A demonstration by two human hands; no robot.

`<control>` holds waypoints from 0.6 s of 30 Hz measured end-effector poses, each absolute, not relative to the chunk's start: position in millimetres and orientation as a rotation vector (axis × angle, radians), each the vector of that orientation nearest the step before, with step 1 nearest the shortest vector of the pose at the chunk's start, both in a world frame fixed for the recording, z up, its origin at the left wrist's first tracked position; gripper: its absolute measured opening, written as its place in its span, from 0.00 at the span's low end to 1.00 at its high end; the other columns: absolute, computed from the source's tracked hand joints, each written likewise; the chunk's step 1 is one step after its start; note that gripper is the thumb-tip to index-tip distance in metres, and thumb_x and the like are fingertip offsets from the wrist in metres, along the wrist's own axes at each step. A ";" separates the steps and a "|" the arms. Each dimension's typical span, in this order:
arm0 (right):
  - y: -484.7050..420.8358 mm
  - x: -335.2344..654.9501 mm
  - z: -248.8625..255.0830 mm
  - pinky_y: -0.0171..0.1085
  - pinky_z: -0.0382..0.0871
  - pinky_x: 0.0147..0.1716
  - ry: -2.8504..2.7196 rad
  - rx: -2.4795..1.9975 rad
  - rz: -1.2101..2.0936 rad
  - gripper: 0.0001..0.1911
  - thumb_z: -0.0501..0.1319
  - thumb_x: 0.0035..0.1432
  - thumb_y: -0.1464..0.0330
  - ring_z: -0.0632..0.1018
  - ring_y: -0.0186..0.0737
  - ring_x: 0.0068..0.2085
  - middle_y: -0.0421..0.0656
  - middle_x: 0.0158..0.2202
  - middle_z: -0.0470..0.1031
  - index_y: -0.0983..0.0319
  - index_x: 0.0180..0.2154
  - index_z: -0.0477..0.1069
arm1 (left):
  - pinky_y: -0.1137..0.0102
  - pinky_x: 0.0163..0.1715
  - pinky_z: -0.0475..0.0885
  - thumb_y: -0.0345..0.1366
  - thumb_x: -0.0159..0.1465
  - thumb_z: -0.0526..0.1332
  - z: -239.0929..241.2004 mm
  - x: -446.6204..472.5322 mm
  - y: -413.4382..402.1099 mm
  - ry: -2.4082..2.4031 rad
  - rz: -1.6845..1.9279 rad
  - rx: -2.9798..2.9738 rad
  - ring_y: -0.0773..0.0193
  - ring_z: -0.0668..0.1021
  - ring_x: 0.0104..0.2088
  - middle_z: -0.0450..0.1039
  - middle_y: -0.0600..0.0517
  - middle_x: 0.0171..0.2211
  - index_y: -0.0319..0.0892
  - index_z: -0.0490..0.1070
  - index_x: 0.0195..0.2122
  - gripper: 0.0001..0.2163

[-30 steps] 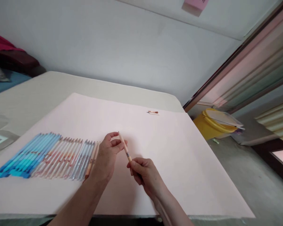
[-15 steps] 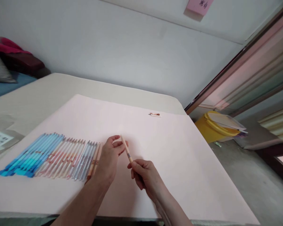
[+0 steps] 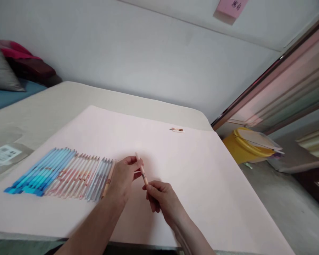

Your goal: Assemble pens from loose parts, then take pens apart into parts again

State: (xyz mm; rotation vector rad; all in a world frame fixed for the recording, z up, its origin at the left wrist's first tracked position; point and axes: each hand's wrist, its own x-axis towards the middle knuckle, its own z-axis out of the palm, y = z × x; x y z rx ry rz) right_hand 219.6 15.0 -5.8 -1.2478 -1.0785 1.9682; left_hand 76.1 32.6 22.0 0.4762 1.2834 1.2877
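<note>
A pale cream pen (image 3: 144, 178) is held tilted above the pink table cover, its upper end pointing away from me. My left hand (image 3: 123, 179) pinches it near that far end between thumb and fingers. Around its near end, my right hand (image 3: 161, 196) has thumb and fingers closed. Left of my hands lies a row of pens side by side: blue pens (image 3: 45, 170), clear pens with reddish marks (image 3: 73, 173), greyish clear pens (image 3: 99, 180) and orange-brown ones (image 3: 107, 182), partly hidden by my left hand and forearm.
Small brown-and-white pen parts (image 3: 177, 129) lie near the cover's far edge. A parcel bag with a label (image 3: 4, 154) is at the left. A yellow bin (image 3: 238, 145) stands on the floor to the right. A white wall (image 3: 149, 60) rises behind the table.
My left thumb and fingers have closed onto the pen's far part, where they were more spread before. My right hand keeps its grip. The view has shifted slightly.
</note>
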 end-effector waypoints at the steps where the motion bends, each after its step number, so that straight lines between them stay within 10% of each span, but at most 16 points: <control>1: 15.0 219.8 -6.7 0.28 0.49 0.11 -1.046 -1.247 1.970 0.12 0.62 0.50 0.64 0.65 0.26 0.14 0.37 0.18 0.66 0.68 0.30 0.73 | 0.68 0.34 0.70 0.37 0.50 0.64 22.9 76.8 32.8 1.287 1.298 0.492 0.67 0.71 0.29 0.68 0.52 0.27 0.38 0.70 0.27 0.08; 18: 18.6 225.6 6.4 0.28 0.48 0.12 -1.211 -1.268 1.996 0.17 0.55 0.55 0.57 0.65 0.25 0.14 0.38 0.21 0.68 0.66 0.29 0.69 | 0.67 0.34 0.71 0.37 0.51 0.64 24.4 78.3 34.3 1.271 1.318 0.480 0.66 0.72 0.31 0.71 0.50 0.28 0.38 0.73 0.30 0.09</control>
